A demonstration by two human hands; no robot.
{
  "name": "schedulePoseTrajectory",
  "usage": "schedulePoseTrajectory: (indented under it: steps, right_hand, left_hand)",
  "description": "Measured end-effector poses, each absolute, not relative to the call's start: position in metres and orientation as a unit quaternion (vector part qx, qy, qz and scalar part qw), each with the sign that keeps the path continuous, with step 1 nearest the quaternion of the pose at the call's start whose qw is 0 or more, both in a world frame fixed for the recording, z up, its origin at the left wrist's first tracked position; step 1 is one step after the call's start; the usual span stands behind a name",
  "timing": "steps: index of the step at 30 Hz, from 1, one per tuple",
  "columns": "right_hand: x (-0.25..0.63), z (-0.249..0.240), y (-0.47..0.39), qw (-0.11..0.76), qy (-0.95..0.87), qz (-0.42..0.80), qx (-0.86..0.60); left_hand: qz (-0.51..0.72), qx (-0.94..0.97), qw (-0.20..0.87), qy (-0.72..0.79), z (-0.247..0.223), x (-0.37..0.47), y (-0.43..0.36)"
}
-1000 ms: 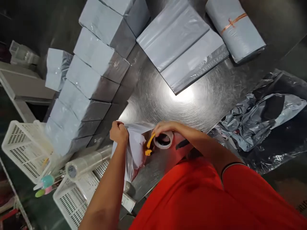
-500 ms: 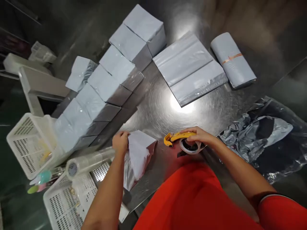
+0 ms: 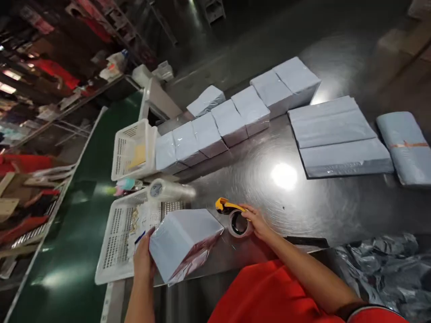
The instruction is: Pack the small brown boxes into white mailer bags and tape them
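Observation:
A box-shaped parcel (image 3: 185, 240) in pale grey plastic wrapping sits tilted at the front edge of the metal table. My left hand (image 3: 144, 253) grips its left side, with some fingers hidden behind it. My right hand (image 3: 255, 220) is closed around a yellow tape dispenser (image 3: 232, 206). A roll of clear tape (image 3: 239, 224) is mounted on the dispenser. The dispenser's head is close to the parcel's right corner; whether tape joins the two I cannot tell.
Wrapped parcels (image 3: 229, 121) stand in a row at the back. Flat grey mailer bags (image 3: 340, 134) and a banded roll of bags (image 3: 409, 146) lie right. White baskets (image 3: 107, 242) and a clear film roll (image 3: 171, 190) are left, beside a green conveyor belt (image 3: 77, 237).
My view has swung left, bringing the conveyor belt into sight. The parcel has been turned and its plastic now looks smoother. The tape dispenser has come closer to it.

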State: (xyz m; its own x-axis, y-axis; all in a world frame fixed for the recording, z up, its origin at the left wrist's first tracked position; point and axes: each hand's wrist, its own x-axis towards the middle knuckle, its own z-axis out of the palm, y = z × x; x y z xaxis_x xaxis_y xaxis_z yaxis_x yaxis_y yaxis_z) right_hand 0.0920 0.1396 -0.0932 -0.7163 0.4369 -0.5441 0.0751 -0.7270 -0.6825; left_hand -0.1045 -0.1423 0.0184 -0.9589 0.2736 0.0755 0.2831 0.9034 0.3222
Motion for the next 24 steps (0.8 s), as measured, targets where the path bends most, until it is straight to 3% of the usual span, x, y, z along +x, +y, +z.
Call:
schedulePoseTrajectory:
  steps: [2, 4, 7, 9, 17, 24]
  right_hand:
    - [0.057, -0.092, 0.126, 0.075, -0.367, 0.86, -0.345]
    - [0.028, -0.092, 0.116, 0.055, -0.379, 0.864, -0.326]
    - [0.001, -0.094, 0.109, 0.033, -0.389, 0.869, -0.303]
    - [-0.006, -0.097, 0.109, 0.015, -0.385, 0.875, -0.293]
    - [0.003, -0.103, 0.117, -0.032, -0.353, 0.9, -0.252]
    - [0.123, -0.107, 0.146, -0.048, -0.438, 0.867, -0.233]
  left_hand:
    - [-0.186, -0.127, 0.054, -0.973, 0.032, -0.108, -0.139]
    - [-0.17, -0.247, 0.071, -0.951, 0.047, -0.111, -0.123]
    - [-0.066, -0.475, -0.033, -0.877, 0.056, -0.103, -0.092]
    - [-0.014, -0.53, -0.079, -0.844, 0.051, -0.094, -0.077]
    - [0.045, -0.521, -0.099, -0.846, 0.043, -0.086, -0.07]
    - [0.032, -0.339, -0.085, -0.936, 0.048, -0.068, -0.045]
